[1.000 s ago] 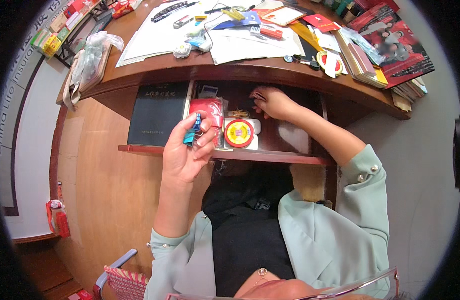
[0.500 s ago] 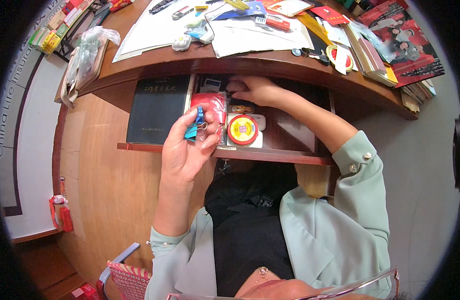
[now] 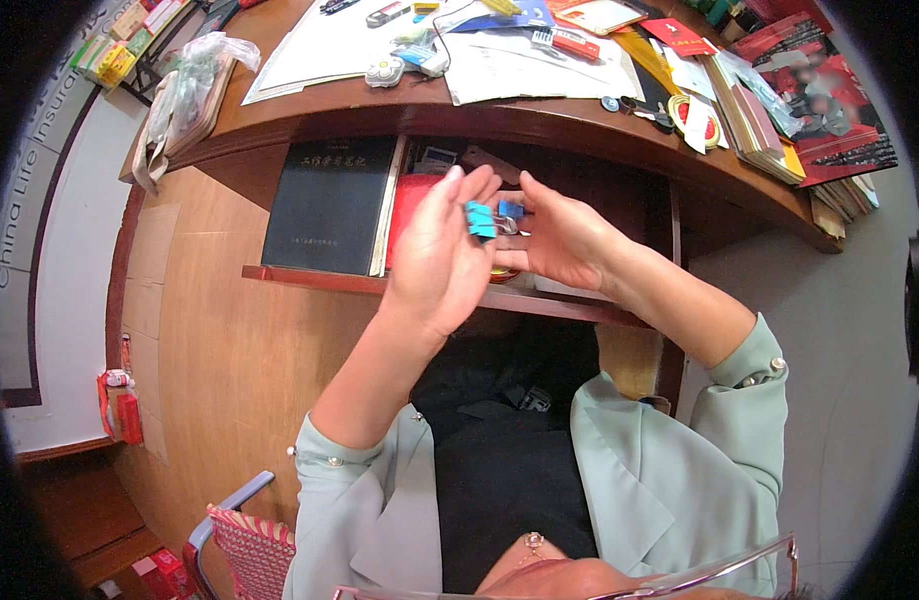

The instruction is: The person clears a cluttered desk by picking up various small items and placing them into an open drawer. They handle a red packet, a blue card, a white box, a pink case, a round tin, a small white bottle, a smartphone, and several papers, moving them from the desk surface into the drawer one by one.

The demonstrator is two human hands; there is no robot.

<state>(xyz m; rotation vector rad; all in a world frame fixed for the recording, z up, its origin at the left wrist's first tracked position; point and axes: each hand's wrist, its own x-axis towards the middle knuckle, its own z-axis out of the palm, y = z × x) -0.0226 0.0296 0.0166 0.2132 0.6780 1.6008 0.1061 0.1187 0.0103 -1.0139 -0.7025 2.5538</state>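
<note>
Over the open desk drawer (image 3: pixel 570 303), my left hand (image 3: pixel 442 262) and my right hand (image 3: pixel 570 240) face each other, cupped close together. Between them are small binder clips: a teal one (image 3: pixel 481 221) against the fingers of my left hand, and a blue one (image 3: pixel 510 209) by the thumb and fingers of my right hand. Silver wire handles show between the clips. The fingers are fairly straight, and both hands together hold the clips. Beneath my left hand, a red packet (image 3: pixel 407 205) is partly hidden. A round red and yellow tin is mostly covered by the hands.
A black notebook (image 3: pixel 330 205) fills the drawer's left side. On the desk above lie papers (image 3: pixel 540 75), a red and white box (image 3: pixel 567 43) and stacked books (image 3: pixel 745 120). A plastic bag (image 3: pixel 195 85) sits at the desk's left end; a chair (image 3: pixel 250 550) stands lower left.
My right hand has come out from the back of the drawer to meet my left. My left hand has moved right with the clips, and its fingers have straightened.
</note>
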